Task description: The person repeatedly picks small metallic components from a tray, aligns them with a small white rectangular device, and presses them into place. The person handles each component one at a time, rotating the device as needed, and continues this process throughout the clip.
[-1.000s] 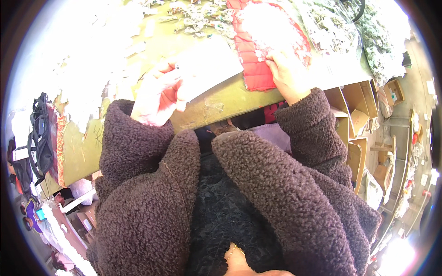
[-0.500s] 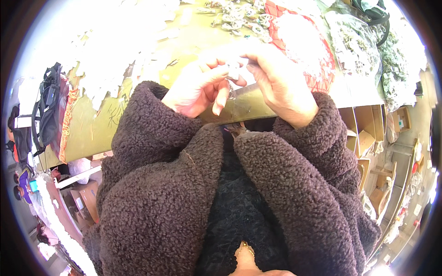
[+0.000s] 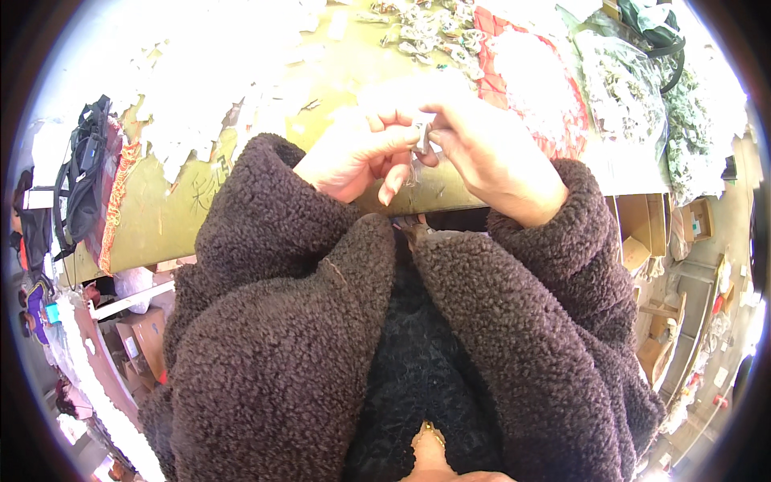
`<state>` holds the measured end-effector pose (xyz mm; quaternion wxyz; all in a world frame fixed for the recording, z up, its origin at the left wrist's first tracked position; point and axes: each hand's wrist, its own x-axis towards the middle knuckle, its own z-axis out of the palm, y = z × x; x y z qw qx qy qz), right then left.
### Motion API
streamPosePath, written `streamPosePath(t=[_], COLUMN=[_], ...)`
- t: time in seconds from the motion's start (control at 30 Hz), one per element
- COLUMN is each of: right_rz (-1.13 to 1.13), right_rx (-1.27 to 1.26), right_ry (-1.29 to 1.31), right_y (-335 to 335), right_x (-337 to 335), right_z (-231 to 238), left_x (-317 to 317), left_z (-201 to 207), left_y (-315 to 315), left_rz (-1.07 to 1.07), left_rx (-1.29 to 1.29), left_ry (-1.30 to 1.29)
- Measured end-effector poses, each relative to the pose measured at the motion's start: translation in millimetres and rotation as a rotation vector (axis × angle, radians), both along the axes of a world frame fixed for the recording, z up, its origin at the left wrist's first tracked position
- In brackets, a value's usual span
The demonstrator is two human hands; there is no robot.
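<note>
Both hands meet above the near edge of a yellow-green table (image 3: 161,233). My left hand (image 3: 353,159) is closed in a pinch of thumb and forefinger on a small pale grey-white piece (image 3: 422,138); its lower fingers curl loosely. From the other side, my right hand (image 3: 502,157) pinches the same piece with its fingertips. Fine, clear strands (image 3: 414,175) hang just below the fingers. Glare washes out the upper parts of the hands, and the kind of piece cannot be made out.
Small pale looped pieces (image 3: 426,32) lie at the far middle. A red mesh bag (image 3: 491,60) with white contents is beyond my right hand, beside a clear bag (image 3: 618,88) of pale-green items. Torn white paper (image 3: 189,104), a black bag (image 3: 84,173) and cardboard boxes (image 3: 148,337) are leftward.
My two hands have come closer together, and the right fingertips now meet the small piece in the left pinch. The piece shows more plainly between them. The view has shifted slightly.
</note>
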<state>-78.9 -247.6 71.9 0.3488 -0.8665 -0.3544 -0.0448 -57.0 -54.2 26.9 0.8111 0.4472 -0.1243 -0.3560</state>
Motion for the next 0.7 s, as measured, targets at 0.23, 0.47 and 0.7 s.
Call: streamPosePath(t=[0.23, 0.47, 0.7], right_rz=[-0.108, -0.144, -0.185], right_rx=[-0.064, -0.094, 0.000], right_ry=[-0.160, -0.317, -0.122], right_y=[-10, 6, 4], right_x=[-8, -15, -24], right_z=[-7, -10, -14], left_x=[1, -1, -3], left_z=[-2, -4, -1], left_y=[-4, 0, -3], left_rz=[0.011, -0.022, 0.017], left_rx=[0.014, 0.109, 0.095], left_ry=[-0.004, -0.009, -0.022])
